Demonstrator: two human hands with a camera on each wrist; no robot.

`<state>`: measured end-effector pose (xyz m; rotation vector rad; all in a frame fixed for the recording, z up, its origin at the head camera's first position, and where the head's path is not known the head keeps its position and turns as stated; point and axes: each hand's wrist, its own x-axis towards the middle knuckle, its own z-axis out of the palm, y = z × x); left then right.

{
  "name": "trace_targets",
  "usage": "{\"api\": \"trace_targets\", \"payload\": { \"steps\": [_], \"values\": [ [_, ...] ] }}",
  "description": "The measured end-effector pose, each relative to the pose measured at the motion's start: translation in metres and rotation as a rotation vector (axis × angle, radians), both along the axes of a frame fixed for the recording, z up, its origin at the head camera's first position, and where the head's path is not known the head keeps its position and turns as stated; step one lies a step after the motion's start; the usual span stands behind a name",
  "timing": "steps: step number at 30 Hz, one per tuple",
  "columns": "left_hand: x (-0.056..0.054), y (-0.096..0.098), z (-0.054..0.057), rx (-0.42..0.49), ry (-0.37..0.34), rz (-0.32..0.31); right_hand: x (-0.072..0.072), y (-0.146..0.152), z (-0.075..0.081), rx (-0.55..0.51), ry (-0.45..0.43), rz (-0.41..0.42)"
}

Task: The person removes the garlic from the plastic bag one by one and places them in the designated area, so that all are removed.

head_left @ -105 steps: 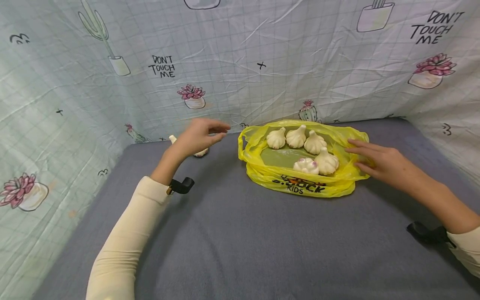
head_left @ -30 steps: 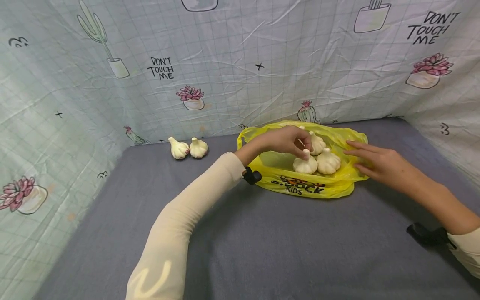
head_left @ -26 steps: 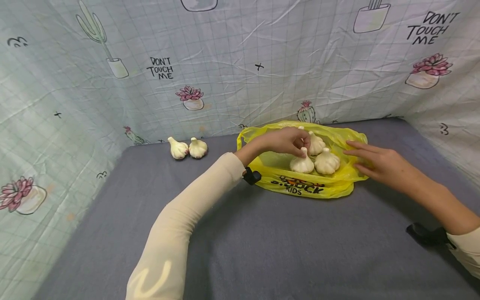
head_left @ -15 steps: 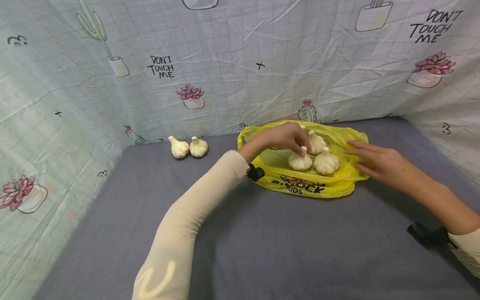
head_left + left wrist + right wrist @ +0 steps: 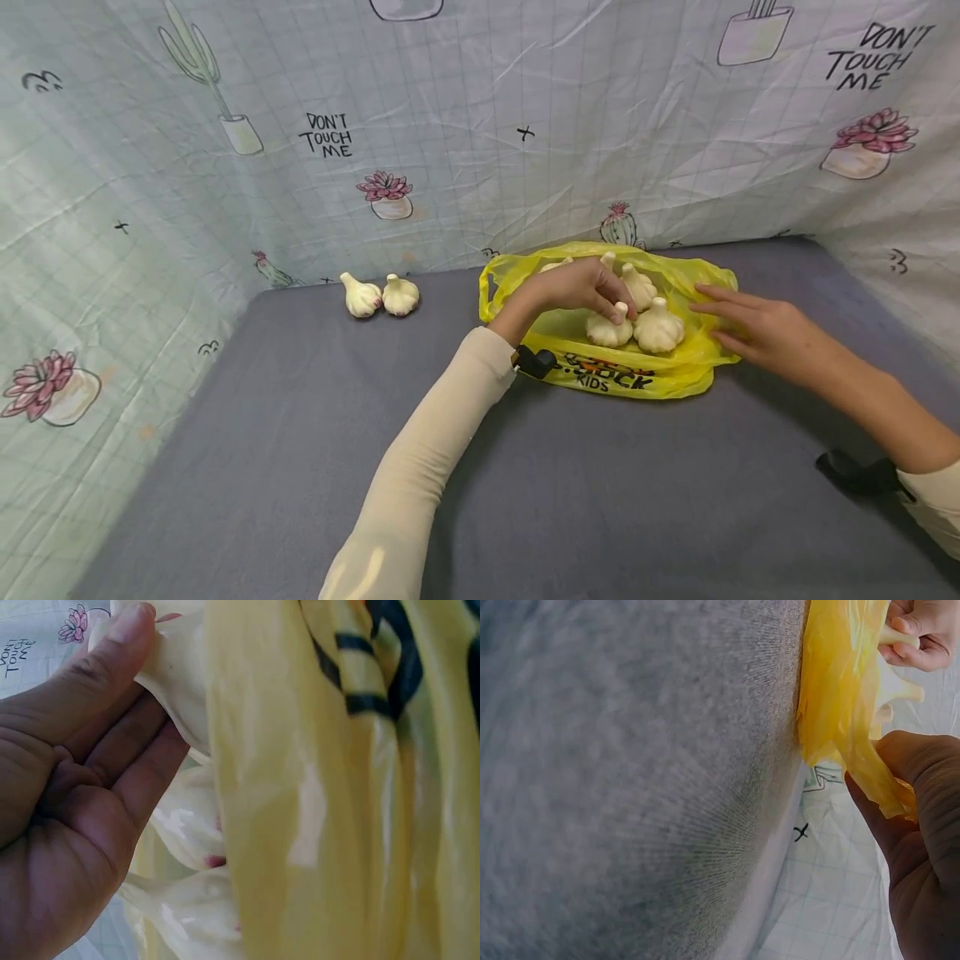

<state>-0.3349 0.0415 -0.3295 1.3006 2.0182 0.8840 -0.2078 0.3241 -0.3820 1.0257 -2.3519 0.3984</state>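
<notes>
In the head view a yellow plastic bag (image 5: 600, 367) lies with its mouth spread, several garlic bulbs inside. My left hand (image 5: 581, 287) reaches over the bag's left side and pinches the stem of the front garlic bulb (image 5: 609, 331). That bulb sits upright, beside another garlic bulb (image 5: 659, 327) on its right. Thumb and fingers meet at the pale garlic bulb (image 5: 180, 675) in the left wrist view, where the bag's wall covers part of it. My right hand (image 5: 780, 333) pinches the right edge of the bag, whose yellow film (image 5: 885, 780) passes between thumb and fingers.
Two garlic bulbs, one at the left (image 5: 362, 297) and one just right of it (image 5: 401, 296), rest on the grey tabletop (image 5: 315, 417) near its back edge. A curtain (image 5: 465, 125) printed with plants hangs behind and along the left side.
My left hand has moved from above the two bulbs at the left into the bag. The front bulb, earlier lying tipped over, now stands with its stem pinched. My right hand stays put.
</notes>
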Motion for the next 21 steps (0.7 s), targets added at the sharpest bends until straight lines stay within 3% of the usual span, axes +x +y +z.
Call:
{"api": "trace_targets", "payload": {
  "steps": [10, 16, 21],
  "values": [
    [0.001, 0.000, -0.003, 0.009, -0.009, 0.031, -0.002, -0.001, 0.001, -0.012, 0.013, 0.038],
    [0.006, 0.000, -0.004, 0.002, 0.088, 0.043, -0.003, 0.002, 0.002, -0.014, 0.040, 0.056],
    [0.012, -0.004, -0.004, 0.020, 0.155, 0.044, 0.000, 0.002, 0.008, 0.006, 0.005, 0.030]
  ]
}}
